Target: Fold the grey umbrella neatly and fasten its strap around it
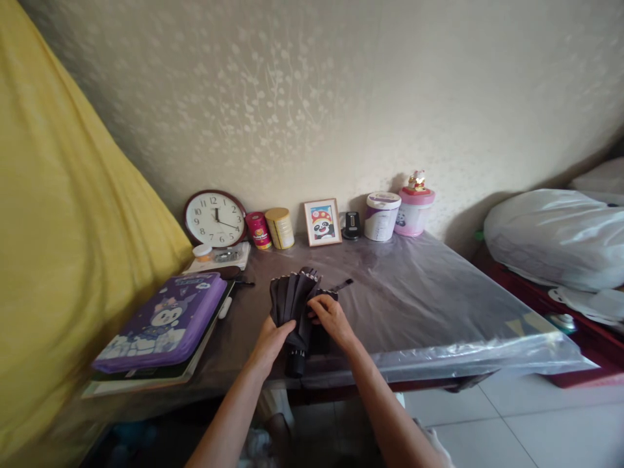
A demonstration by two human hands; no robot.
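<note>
A black folding umbrella (296, 300), collapsed short with its pleats loosely gathered, is held over the front part of the table. Its handle end points towards me, and a narrow strap sticks out to the right. My left hand (273, 337) wraps round the lower left side, the thumb lying across the fabric. On the right side, my right hand (331, 317) pinches a fold of the canopy between bent fingers. Parts of both hands' fingers are hidden by the fabric.
A plastic-covered table (409, 292) lies before me. At left are a purple case (166, 322) and books beside a yellow curtain (63, 227). Along the wall stand a clock (215, 219), tins (280, 229), a picture frame (322, 222) and tubs (383, 218). White bags (556, 234) lie right.
</note>
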